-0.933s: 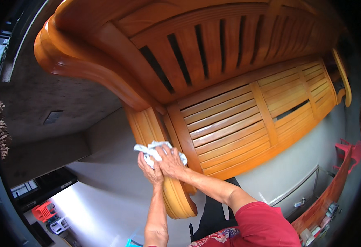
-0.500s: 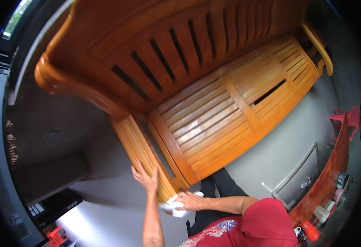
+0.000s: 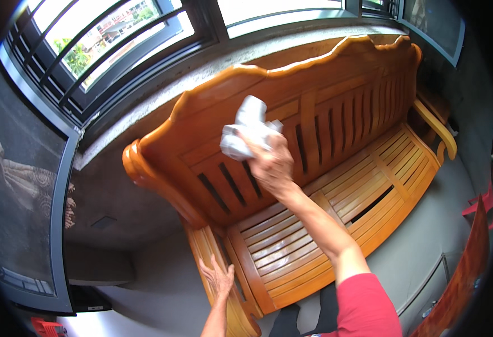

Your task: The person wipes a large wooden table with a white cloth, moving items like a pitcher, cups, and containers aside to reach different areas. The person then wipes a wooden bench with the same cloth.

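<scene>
A long varnished wooden bench (image 3: 308,235) with a slatted seat and a tall, wavy-topped slatted backrest fills the middle of the view. My left hand (image 3: 219,276) rests on its left armrest (image 3: 200,247), fingers spread, holding nothing. Raised in front of the backrest, my right hand (image 3: 274,165) grips a crumpled white cloth (image 3: 251,126), which bunches out beyond the fingers. Motion blurs the cloth a little, and whether it touches the wood I cannot tell.
Behind the bench runs a window with dark bars (image 3: 97,48). At the left stands a grey-framed glass pane (image 3: 61,224). A reddish wooden tabletop (image 3: 454,286) curves along the right, near a red plastic chair (image 3: 481,202). Grey floor (image 3: 421,241) lies before the bench.
My right hand has lifted the cloth from the front end of the armrest up to the backrest. My left hand stays on the armrest. The view has tilted up, bringing in the window.
</scene>
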`<control>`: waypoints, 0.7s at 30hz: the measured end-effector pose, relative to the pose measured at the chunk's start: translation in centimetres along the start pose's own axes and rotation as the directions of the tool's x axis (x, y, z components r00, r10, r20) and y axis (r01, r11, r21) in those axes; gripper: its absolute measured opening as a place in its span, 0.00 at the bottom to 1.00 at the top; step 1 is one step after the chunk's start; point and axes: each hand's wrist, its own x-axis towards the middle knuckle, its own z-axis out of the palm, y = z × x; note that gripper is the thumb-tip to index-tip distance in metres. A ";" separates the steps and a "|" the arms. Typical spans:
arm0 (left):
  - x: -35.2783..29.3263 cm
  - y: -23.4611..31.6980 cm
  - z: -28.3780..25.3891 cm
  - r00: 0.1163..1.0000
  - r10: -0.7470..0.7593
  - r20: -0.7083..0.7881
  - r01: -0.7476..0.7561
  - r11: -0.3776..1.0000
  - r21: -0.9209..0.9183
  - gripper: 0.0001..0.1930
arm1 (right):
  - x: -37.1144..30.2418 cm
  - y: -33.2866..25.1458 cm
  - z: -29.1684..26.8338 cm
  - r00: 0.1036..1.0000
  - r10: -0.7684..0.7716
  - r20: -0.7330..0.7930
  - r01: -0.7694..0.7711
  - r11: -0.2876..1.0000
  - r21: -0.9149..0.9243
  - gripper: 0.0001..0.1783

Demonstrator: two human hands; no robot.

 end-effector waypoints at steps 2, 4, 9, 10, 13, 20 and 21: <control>4.0 5.0 -1.5 0.987 0.121 -0.103 -0.126 0.991 -0.052 0.43 | 5.9 -1.2 3.7 0.979 -0.187 -0.076 0.175 0.974 -0.147 0.26; 7.5 11.5 -4.2 0.957 0.222 -0.188 -0.241 0.967 -0.083 0.42 | 10.0 -0.7 7.3 0.958 -0.282 -0.054 0.266 0.942 -0.203 0.23; 14.4 22.7 -11.1 0.861 0.339 -0.378 -0.360 0.933 0.015 0.41 | 14.5 5.5 6.1 0.958 -0.287 0.023 0.283 0.953 0.110 0.25; 15.7 25.0 -11.9 0.840 0.365 -0.403 -0.389 0.921 0.023 0.40 | 15.1 7.5 5.6 0.956 -0.292 -0.008 0.291 0.949 0.119 0.25; 19.6 32.2 -13.1 0.762 0.447 -0.468 -0.465 0.881 0.085 0.41 | 17.0 15.5 5.0 0.987 -0.044 0.155 0.041 0.999 0.022 0.22; 26.8 45.9 -12.0 0.631 0.697 -0.340 -0.542 0.710 0.450 0.42 | 18.6 34.1 -1.4 0.910 -0.281 0.306 0.386 0.842 -0.376 0.14; 27.8 46.7 -11.8 0.638 0.710 -0.298 -0.523 0.683 0.510 0.44 | 19.0 36.5 -3.0 0.931 -0.283 0.229 0.360 0.813 -0.457 0.15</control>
